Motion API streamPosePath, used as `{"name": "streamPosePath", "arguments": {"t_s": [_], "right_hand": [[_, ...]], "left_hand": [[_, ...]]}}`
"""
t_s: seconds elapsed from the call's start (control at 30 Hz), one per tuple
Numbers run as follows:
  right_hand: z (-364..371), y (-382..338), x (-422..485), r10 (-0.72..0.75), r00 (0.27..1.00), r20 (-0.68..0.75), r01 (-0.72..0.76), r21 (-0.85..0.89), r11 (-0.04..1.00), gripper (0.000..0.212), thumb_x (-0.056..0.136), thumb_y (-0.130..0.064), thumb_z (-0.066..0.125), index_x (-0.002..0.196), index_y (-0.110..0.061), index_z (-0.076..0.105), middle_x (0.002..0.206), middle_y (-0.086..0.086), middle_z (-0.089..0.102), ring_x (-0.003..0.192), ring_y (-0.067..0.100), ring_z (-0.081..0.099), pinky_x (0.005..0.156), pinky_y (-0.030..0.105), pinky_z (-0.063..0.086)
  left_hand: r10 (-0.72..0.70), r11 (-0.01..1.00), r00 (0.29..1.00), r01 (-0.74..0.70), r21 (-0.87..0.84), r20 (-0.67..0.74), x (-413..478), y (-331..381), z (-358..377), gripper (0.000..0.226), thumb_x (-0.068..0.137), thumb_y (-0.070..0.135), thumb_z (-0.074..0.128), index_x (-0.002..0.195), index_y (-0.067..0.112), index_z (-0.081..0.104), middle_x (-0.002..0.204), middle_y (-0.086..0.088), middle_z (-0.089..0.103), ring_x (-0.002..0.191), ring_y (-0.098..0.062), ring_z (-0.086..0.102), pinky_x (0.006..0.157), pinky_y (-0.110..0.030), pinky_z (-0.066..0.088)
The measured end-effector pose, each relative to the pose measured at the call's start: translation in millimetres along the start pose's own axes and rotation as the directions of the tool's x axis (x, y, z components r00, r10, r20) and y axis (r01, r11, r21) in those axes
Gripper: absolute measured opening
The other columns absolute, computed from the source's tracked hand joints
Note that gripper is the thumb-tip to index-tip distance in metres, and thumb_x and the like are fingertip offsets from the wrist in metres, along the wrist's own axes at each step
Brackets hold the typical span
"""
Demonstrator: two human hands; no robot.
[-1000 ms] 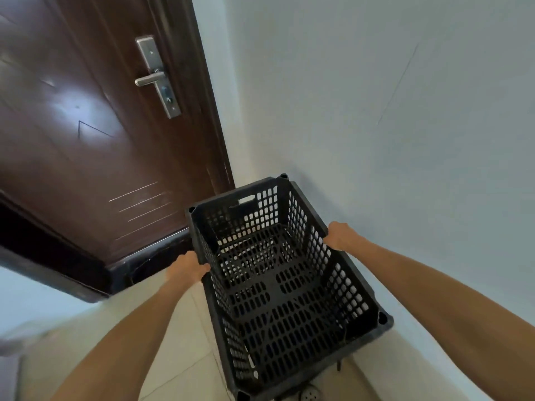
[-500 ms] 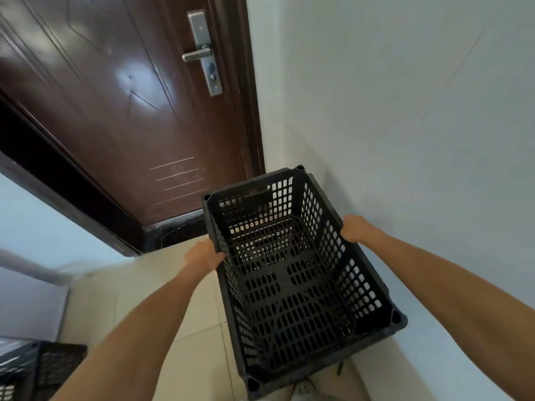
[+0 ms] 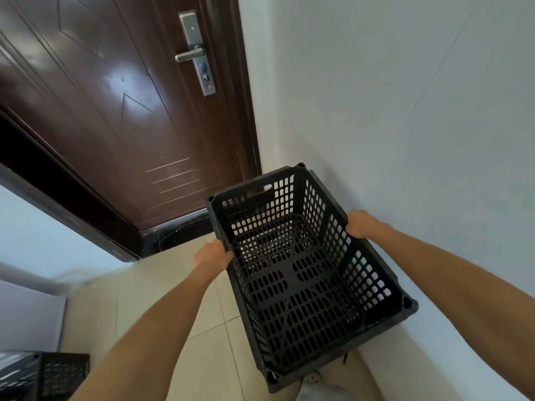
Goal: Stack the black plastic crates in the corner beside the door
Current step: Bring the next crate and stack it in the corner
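In the past sec. our view has swung left: the door handle [image 3: 189, 55] sits nearer centre frame, more floor [image 3: 162, 299] & left wall [image 3: 43, 241] show, & a second black crate [image 3: 62, 374] has entered bottom left. Our carried crate [image 3: 304, 285] has edged right in frame w/ it.

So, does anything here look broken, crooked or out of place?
Nothing broken or spilled. The black crate is skewed to the wall, but only because the left hand and right hand hold it by its side rims. The door has a few pale lines low down; scratches or pattern, I cannot tell.
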State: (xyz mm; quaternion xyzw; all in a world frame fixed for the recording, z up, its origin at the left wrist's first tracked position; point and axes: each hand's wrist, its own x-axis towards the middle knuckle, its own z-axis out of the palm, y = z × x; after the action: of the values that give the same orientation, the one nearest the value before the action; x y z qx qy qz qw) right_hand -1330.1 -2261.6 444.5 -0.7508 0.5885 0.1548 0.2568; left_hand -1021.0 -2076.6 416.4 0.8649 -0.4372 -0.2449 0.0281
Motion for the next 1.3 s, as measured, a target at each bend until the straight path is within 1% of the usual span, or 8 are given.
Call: {"name": "streamPosePath", "arguments": {"t_s": [0.1,0.23,0.3,0.4,0.53,0.7,0.87,1.3], "right_hand": [[2.7,-0.1,-13.1,-0.004,1.0,-0.013,0.004,-0.003,1.0,0.02,0.098,-0.008,0.04,0.087,-0.003,0.055,0.081,0.007,0.053,0.078,0.022,0.054,0.059,0.026,0.044],[25.6,-1.6,-36.4,-0.023,0.995,-0.097,0.018,-0.047,0.999,0.046,0.097,-0.016,0.045,0.14,-0.002,0.035,0.138,0.019,0.043,0.12,0.034,0.05,0.098,0.042,0.046],[47.5,-4.6,-54.1,-0.055,0.985,-0.161,0.038,-0.108,0.993,0.058,0.098,-0.022,0.045,0.149,-0.006,0.022,0.152,0.017,0.028,0.133,0.035,0.038,0.106,0.045,0.039],[87.6,-14.7,-87.8,-0.121,0.973,-0.194,0.103,-0.101,0.99,0.061,0.099,-0.029,0.045,0.152,-0.012,0.018,0.157,0.011,0.023,0.14,0.033,0.03,0.11,0.045,0.035],[151.0,-30.8,-144.2,-0.201,0.957,-0.208,0.2,-0.025,0.979,0.053,0.101,-0.038,0.038,0.149,-0.021,0.026,0.152,0.001,0.035,0.138,0.025,0.035,0.109,0.042,0.036],[211.8,-29.4,-197.0,-0.255,0.918,-0.303,0.216,-0.158,0.964,0.045,0.103,-0.043,0.022,0.138,-0.026,0.045,0.137,-0.003,0.054,0.131,0.017,0.045,0.107,0.036,0.033],[219.1,-37.3,-196.2,-0.129,0.896,-0.425,0.077,-0.138,0.987,0.046,0.103,-0.038,0.017,0.136,-0.027,0.048,0.13,-0.007,0.059,0.128,0.014,0.047,0.106,0.033,0.031],[230.2,-31.5,-194.6,-0.187,0.868,-0.46,0.092,-0.221,0.971,0.043,0.099,-0.039,0.024,0.129,-0.031,0.055,0.123,-0.013,0.062,0.121,0.018,0.05,0.097,0.037,0.03]], "left_hand": [[0.015,0.999,0.999,-0.013,-0.042,0.052,2.9,-4.5,0.3,0.03,0.096,0.032,0.054,0.108,0.006,0.064,0.103,-0.013,0.07,0.096,-0.029,0.067,0.091,-0.045,0.055],[0.059,0.982,0.994,-0.074,0.174,0.092,0.4,-5.5,-9.2,0.035,0.097,0.042,0.053,0.098,0.009,0.062,0.082,-0.004,0.066,0.085,-0.023,0.069,0.08,-0.036,0.056],[0.201,0.877,0.979,-0.187,0.442,0.014,-7.7,-1.7,-13.9,0.037,0.096,0.049,0.05,0.091,0.015,0.061,0.076,0.001,0.059,0.085,-0.022,0.068,0.069,-0.031,0.049],[0.464,0.677,0.885,-0.378,0.631,0.032,-24.9,9.2,-9.4,0.032,0.096,0.047,0.046,0.097,0.02,0.064,0.096,0.0,0.069,0.097,-0.023,0.066,0.082,-0.037,0.04],[0.721,0.54,0.679,-0.677,0.501,0.14,-73.5,16.3,40.1,0.028,0.097,0.044,0.042,0.105,0.022,0.058,0.11,0.003,0.063,0.111,-0.02,0.058,0.1,-0.039,0.033],[0.847,0.498,0.53,-0.818,0.288,0.04,-153.4,12.1,122.0,0.026,0.096,0.037,0.045,0.105,0.025,0.066,0.103,0.006,0.069,0.104,-0.016,0.064,0.095,-0.035,0.046],[0.74,0.655,0.673,-0.718,0.235,-0.005,-174.3,28.7,140.8,0.039,0.1,0.034,0.037,0.125,0.018,0.063,0.122,0.001,0.067,0.121,-0.018,0.056,0.101,-0.038,0.042],[0.718,0.651,0.695,-0.686,0.326,0.029,-175.7,27.7,145.6,0.043,0.102,0.036,0.029,0.128,0.019,0.059,0.125,0.003,0.065,0.125,-0.018,0.053,0.112,-0.045,0.03]]}}
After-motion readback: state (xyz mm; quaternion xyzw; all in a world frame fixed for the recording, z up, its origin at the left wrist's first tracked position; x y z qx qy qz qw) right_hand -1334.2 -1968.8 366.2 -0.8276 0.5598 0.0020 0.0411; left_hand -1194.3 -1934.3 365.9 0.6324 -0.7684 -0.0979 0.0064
